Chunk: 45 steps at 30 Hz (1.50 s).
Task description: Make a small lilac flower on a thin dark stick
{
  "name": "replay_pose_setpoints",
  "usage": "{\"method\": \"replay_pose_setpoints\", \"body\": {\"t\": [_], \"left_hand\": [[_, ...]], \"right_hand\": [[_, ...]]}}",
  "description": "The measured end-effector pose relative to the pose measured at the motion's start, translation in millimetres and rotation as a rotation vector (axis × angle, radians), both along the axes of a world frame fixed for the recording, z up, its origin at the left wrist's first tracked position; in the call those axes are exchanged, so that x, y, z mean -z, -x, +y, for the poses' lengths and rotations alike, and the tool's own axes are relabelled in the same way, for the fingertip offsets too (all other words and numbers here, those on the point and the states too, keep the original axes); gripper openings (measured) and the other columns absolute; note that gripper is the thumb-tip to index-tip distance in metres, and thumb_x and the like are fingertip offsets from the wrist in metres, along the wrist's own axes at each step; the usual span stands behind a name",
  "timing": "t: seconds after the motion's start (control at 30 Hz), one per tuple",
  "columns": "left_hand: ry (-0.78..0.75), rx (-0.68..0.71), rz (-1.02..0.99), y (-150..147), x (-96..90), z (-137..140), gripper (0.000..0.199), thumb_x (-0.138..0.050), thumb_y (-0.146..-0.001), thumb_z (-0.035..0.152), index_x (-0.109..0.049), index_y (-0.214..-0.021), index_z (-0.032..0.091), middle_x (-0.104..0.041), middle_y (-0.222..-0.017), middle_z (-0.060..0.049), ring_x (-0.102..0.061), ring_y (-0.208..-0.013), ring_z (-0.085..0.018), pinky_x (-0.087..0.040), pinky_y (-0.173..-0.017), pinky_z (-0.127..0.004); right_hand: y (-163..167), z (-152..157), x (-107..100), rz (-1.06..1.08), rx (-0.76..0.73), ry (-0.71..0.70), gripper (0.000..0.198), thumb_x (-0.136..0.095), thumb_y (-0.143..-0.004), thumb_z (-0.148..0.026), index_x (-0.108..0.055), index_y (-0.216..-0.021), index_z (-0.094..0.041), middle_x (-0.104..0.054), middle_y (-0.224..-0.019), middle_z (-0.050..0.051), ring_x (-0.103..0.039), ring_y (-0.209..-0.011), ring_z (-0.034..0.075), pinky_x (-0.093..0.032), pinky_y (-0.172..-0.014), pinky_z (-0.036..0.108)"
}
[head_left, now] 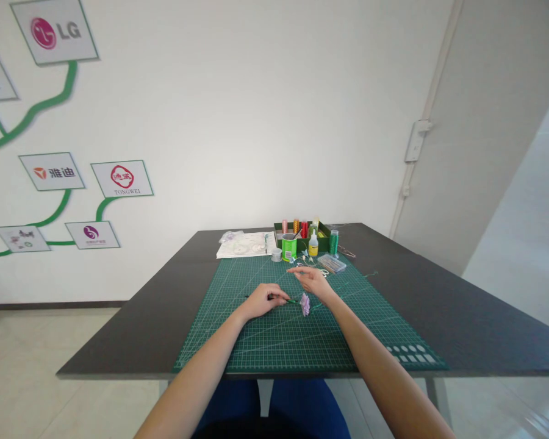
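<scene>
My left hand point(264, 300) rests low over the green cutting mat point(265, 344), its fingers closed on the thin dark-green stem of a flower point(305, 304). The pale purple bloom points right, and the stem's dark end sticks out left of the hand. Just beyond it, my right hand point(315, 281) is raised with its fingertips pointing left, thumb and forefinger near each other in a pinch. Whatever is between them is too small to make out. White-handled scissors point(323, 273) lie partly hidden behind this hand.
A green box point(324, 242) of thread spools stands at the back. Before it are a bright green can point(289, 249), a yellow-labelled glue bottle point(313, 244), a green spool point(333, 242) and a clear case point(332, 263). White sheets point(244, 245) lie at back left.
</scene>
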<state>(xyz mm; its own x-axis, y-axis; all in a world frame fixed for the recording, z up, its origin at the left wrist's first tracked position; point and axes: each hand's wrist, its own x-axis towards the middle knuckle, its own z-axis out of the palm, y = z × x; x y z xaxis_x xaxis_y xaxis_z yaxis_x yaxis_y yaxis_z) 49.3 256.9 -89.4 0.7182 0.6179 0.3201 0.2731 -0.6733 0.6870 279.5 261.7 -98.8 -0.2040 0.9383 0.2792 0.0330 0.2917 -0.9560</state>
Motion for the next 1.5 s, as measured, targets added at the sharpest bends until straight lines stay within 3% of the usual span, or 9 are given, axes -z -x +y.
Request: {"method": "replay_pose_setpoints", "body": {"t": [0.3,0.5,0.67,0.8,1.03,1.3,1.5], "left_hand": [[0.101,-0.018,-0.110,-1.9,7.0,2.3,0.021,-0.069,-0.091,0.035,-0.081,-0.097,0.018,-0.071,-0.086,-0.006,-0.059,-0.064,-0.012,-0.046,-0.065,-0.025],[0.165,-0.024,-0.217,-1.6,14.0,10.9,0.030,-0.070,-0.089,0.042,-0.079,-0.098,0.015,-0.071,-0.083,-0.006,-0.055,-0.057,-0.011,-0.043,-0.058,-0.024],[-0.003,-0.128,-0.172,0.1,11.6,12.0,0.022,-0.066,-0.093,0.032,-0.080,-0.100,0.017,-0.072,-0.086,-0.006,-0.060,-0.067,-0.014,-0.046,-0.065,-0.025],[-0.225,-0.165,-0.040,1.5,7.6,6.9,0.020,-0.062,-0.096,0.023,-0.081,-0.101,0.017,-0.073,-0.089,-0.007,-0.066,-0.082,-0.020,-0.049,-0.077,-0.030],[-0.332,-0.121,0.154,1.2,9.6,4.5,0.022,-0.060,-0.098,0.021,-0.080,-0.106,0.022,-0.073,-0.099,-0.005,-0.068,-0.092,-0.019,-0.049,-0.085,-0.030],[-0.106,0.026,-0.064,-2.0,9.5,5.7,0.016,-0.066,-0.094,0.019,-0.081,-0.101,0.019,-0.072,-0.089,-0.006,-0.065,-0.082,-0.016,-0.048,-0.078,-0.027],[0.061,0.008,-0.230,-2.5,11.7,10.1,0.021,-0.069,-0.092,0.033,-0.080,-0.097,0.016,-0.072,-0.086,-0.007,-0.063,-0.075,-0.015,-0.046,-0.071,-0.026]], "right_hand": [[-2.0,3.5,4.7,-0.175,0.077,-0.020,0.056,-0.066,-0.078,-0.056,-0.076,-0.108,-0.009,-0.026,-0.045,-0.011,-0.017,-0.045,0.008,-0.013,-0.047,0.025],[-1.4,4.7,6.4,-0.132,0.082,0.015,0.055,-0.070,-0.075,-0.057,-0.077,-0.102,-0.010,-0.036,-0.048,-0.008,-0.024,-0.047,0.008,-0.017,-0.047,0.023],[1.1,6.8,9.9,-0.098,0.061,0.068,0.060,-0.067,-0.076,-0.058,-0.073,-0.111,-0.010,-0.043,-0.051,-0.007,-0.027,-0.045,0.008,-0.019,-0.045,0.023],[0.3,7.2,10.6,-0.081,0.056,0.084,0.061,-0.067,-0.079,-0.055,-0.070,-0.118,-0.009,-0.030,-0.046,-0.011,-0.023,-0.041,0.008,-0.015,-0.043,0.023],[-0.9,8.5,11.8,-0.080,0.024,0.024,0.067,-0.065,-0.084,-0.058,-0.066,-0.126,-0.007,-0.023,-0.044,-0.014,-0.017,-0.040,0.008,-0.013,-0.041,0.023],[-0.3,4.6,7.3,-0.029,-0.002,-0.023,0.057,-0.067,-0.083,-0.060,-0.073,-0.113,-0.013,-0.023,-0.045,-0.012,-0.018,-0.040,0.008,-0.013,-0.042,0.024],[0.7,3.0,5.9,-0.089,0.048,-0.014,0.047,-0.068,-0.082,-0.055,-0.076,-0.106,-0.015,-0.033,-0.048,-0.008,-0.026,-0.043,0.008,-0.019,-0.044,0.023]]}}
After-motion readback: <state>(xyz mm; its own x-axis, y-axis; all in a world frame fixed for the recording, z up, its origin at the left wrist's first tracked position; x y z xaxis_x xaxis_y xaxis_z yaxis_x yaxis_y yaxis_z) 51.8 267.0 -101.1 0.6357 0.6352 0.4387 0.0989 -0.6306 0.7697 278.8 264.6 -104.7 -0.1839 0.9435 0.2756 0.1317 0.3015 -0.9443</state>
